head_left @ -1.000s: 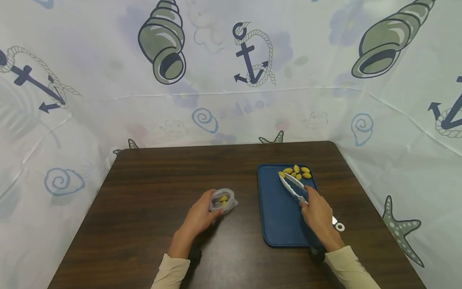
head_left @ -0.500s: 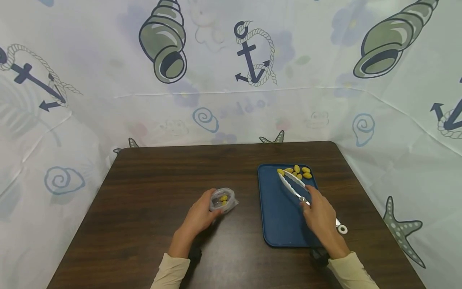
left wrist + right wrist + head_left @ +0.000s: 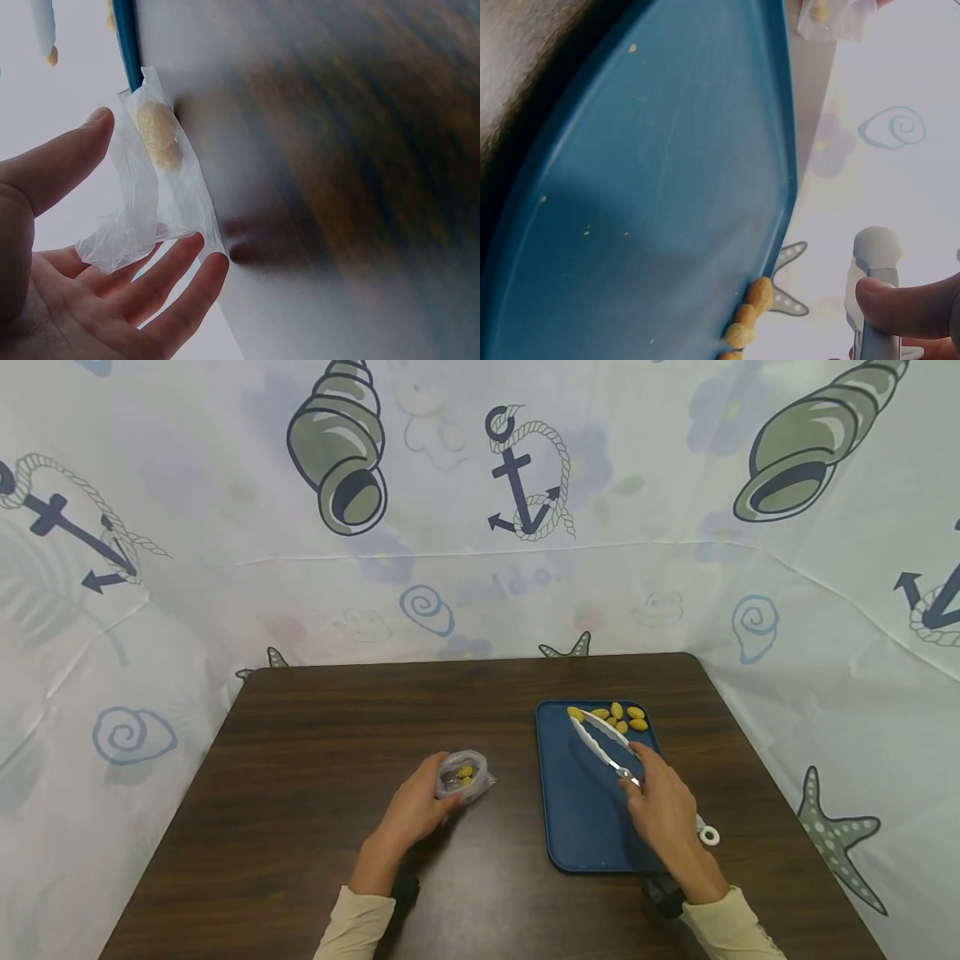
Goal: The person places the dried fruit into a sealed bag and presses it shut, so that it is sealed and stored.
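My left hand (image 3: 412, 806) holds a small clear plastic bag (image 3: 482, 782) upright on the table, its mouth spread wide. Peanuts in the shell (image 3: 466, 772) lie inside; one peanut (image 3: 159, 135) shows through the plastic in the left wrist view. My right hand (image 3: 663, 806) grips metal tongs (image 3: 625, 773) with white tips. Between those tips sits a single peanut (image 3: 575, 713), over the far left corner of the blue tray (image 3: 585, 818). In the right wrist view the thumb presses on the tongs' handle (image 3: 877, 300).
Several more peanuts (image 3: 617, 711) lie grouped at the tray's far right end. Small crumbs (image 3: 586, 232) dot the tray's surface. The tray stands on the right half of a dark wooden table (image 3: 315, 735), a hand's width from the bag. A printed cloth (image 3: 465, 485) hangs behind.
The tongs have carried their peanut a little left and away from the pile, toward the tray's far left corner. My left hand and the bag have stayed in place.
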Action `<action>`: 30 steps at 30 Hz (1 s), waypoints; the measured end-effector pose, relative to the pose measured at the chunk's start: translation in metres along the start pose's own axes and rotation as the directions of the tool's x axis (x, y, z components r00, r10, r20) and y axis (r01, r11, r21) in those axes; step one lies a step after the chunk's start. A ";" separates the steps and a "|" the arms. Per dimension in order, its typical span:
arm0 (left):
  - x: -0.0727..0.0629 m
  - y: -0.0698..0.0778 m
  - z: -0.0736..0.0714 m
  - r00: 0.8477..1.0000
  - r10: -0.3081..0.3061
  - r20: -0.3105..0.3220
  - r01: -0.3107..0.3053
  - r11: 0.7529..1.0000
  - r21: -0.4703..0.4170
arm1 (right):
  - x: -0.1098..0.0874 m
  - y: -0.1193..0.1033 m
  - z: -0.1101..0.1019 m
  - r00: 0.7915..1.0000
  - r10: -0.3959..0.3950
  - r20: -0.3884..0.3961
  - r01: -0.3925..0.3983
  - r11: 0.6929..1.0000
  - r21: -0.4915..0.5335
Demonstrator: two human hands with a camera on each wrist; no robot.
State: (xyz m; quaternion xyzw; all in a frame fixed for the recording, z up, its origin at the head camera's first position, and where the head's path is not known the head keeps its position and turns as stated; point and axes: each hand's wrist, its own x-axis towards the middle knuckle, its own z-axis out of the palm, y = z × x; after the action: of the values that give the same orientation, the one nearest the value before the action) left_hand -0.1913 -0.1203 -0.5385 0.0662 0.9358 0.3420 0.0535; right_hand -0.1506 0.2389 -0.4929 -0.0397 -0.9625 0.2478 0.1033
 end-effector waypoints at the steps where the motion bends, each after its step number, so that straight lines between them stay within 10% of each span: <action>1: 0.000 0.000 0.000 1.000 -0.001 0.000 0.001 1.000 -0.001 | 0.000 -0.001 -0.001 1.000 -0.002 -0.001 0.002 1.000 0.003; 30: 0.003 0.000 0.003 1.000 0.007 -0.013 -0.007 1.000 -0.011 | -0.007 -0.021 0.006 0.996 -0.083 -0.024 0.084 0.996 0.011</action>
State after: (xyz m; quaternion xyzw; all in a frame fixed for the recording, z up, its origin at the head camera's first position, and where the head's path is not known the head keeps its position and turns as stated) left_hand -0.1936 -0.1178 -0.5408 0.0667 0.9341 0.3478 0.0465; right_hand -0.1455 0.2172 -0.4888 -0.0017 -0.9605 0.2487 0.1252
